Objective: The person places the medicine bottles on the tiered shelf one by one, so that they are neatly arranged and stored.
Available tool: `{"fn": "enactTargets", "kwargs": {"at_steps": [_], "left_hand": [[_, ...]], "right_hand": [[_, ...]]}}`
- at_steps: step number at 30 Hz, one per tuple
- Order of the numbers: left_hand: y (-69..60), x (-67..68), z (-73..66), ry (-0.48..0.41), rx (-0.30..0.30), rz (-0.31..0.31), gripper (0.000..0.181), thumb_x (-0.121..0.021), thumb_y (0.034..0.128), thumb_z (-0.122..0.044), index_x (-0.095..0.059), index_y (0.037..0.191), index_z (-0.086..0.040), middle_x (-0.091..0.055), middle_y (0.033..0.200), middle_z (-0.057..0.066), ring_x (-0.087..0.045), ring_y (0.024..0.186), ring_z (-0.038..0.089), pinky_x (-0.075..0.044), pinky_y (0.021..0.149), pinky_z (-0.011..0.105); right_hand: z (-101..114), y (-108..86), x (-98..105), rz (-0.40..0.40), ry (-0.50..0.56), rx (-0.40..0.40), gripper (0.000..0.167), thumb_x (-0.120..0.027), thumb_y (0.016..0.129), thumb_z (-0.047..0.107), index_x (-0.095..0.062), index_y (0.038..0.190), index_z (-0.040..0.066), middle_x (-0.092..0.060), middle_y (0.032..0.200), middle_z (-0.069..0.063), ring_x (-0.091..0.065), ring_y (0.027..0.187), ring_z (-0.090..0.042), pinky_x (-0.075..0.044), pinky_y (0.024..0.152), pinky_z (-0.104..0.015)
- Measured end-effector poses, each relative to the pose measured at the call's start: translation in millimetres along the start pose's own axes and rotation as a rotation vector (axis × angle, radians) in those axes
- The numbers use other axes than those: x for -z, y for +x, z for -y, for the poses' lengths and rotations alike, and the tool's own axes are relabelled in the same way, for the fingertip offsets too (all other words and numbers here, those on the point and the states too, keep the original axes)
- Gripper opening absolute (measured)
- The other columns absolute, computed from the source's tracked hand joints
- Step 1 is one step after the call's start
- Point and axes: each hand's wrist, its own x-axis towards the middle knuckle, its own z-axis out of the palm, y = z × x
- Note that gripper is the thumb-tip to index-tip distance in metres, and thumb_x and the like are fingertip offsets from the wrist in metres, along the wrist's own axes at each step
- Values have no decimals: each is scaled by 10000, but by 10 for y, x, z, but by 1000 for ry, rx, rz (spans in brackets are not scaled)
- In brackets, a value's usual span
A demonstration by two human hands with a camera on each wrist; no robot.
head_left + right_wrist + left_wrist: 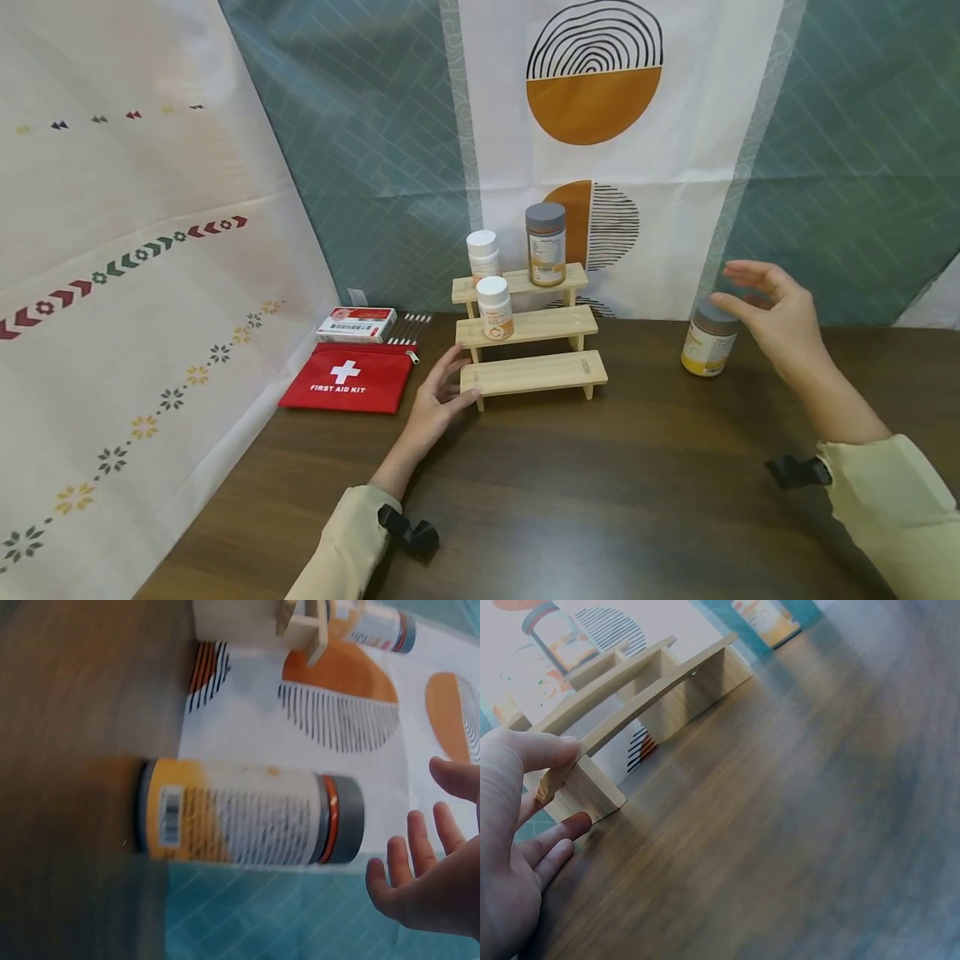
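A three-step wooden display stand (540, 373) stands on the table, its steps rising toward the back. At the left end of its lowest step, my left hand (435, 404) holds the plank, thumb at the front; the left wrist view shows the thumb (551, 750) on the plank's edge. Two white bottles, one on the middle step (495, 308) and one on the top step (482, 254), stand at the left. A grey-lidded jar (546, 246) is on the top step's right. Another grey-lidded jar (240, 814) stands upright on the table; my right hand (780, 312) hovers by its lid, fingers spread, apart from it.
Left of the stand lie a red first aid kit pouch (341, 392), a red-and-white box (356, 325) and several cotton swabs (408, 328). Patterned cloth (375, 150) hangs behind the table. Brown tabletop (585, 500) stretches in front of the stand.
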Motion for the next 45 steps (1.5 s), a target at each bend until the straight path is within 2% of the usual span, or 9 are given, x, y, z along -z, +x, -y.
{"fn": "enactTargets", "kwargs": {"at_steps": [4, 10, 13, 16, 21, 24, 30, 38, 45], "left_hand": [[13, 25, -21, 14, -6, -1, 742, -677, 872, -3, -349, 1517, -170, -527, 1418, 208, -623, 999, 310, -498, 856, 223], [46, 85, -47, 40, -7, -12, 742, -683, 869, -3, -358, 1513, -181, -538, 1411, 195, -617, 1019, 335, -492, 870, 247], [69, 97, -60, 42, -7, -1, 743, -681, 873, -8, -352, 1515, -187, -533, 1416, 193, -623, 1015, 330, -495, 864, 235], [93, 94, -72, 36, -7, 19, 745, -677, 882, -24, -336, 1522, -193, -521, 1429, 191, -636, 1006, 316, -499, 858, 207], [114, 89, -85, 18, -9, 7, 741, -671, 882, -16, -343, 1519, -206, -527, 1423, 181, -642, 981, 285, -500, 835, 179], [114, 80, -86, 10, -6, 6, 743, -669, 882, -12, -341, 1521, -203, -523, 1425, 183, -630, 977, 256, -502, 825, 180], [81, 69, -74, 9, 3, 9, 748, -672, 882, -12, -336, 1523, -200, -516, 1431, 191, -624, 962, 217, -500, 825, 178], [28, 57, -38, 17, 18, 15, 744, -668, 889, -23, -331, 1525, -211, -511, 1439, 184, -638, 996, 292, -497, 841, 172], [-6, 5, -31, 13, 20, 21, 751, -671, 883, -14, -327, 1527, -191, -512, 1434, 195, -642, 977, 283, -492, 838, 168]], "right_hand": [[-64, 36, 53, -14, 23, -7, 370, -704, 900, 225, -585, 1224, 359, -513, 1096, 341, -432, 1058, 117, -377, 847, -29], [-129, 52, 31, 45, -24, -83, 434, -682, 908, 339, -530, 1315, 326, -442, 1135, 374, -411, 1161, 37, -359, 862, -59], [-157, 54, 16, 78, -56, -120, 554, -664, 909, 399, -475, 1408, 252, -446, 1228, 317, -396, 1286, -112, -368, 965, -166], [-161, 70, 14, 109, -62, -142, 635, -652, 912, 423, -419, 1462, 207, -452, 1378, 161, -338, 1377, -245, -357, 1059, -335], [-139, 125, 3, 188, -37, -181, 729, -656, 905, 441, -338, 1514, 198, -317, 1589, -36, -251, 1454, -349, -281, 1129, -563], [-139, 147, -5, 214, -32, -200, 757, -663, 902, 438, -311, 1527, 195, -268, 1617, -89, -215, 1464, -391, -239, 1133, -620], [-177, 136, -25, 240, -25, -208, 744, -649, 923, 397, -285, 1539, 191, -251, 1621, -110, -187, 1463, -398, -228, 1131, -620], [-257, 94, -43, 265, -24, -247, 774, -643, 927, 399, -251, 1550, 161, -206, 1629, -146, -186, 1461, -412, -243, 1132, -606], [-317, 46, -10, 278, -12, -285, 787, -635, 929, 409, -230, 1558, 165, -149, 1639, -159, -214, 1457, -415, -253, 1144, -590]]}}
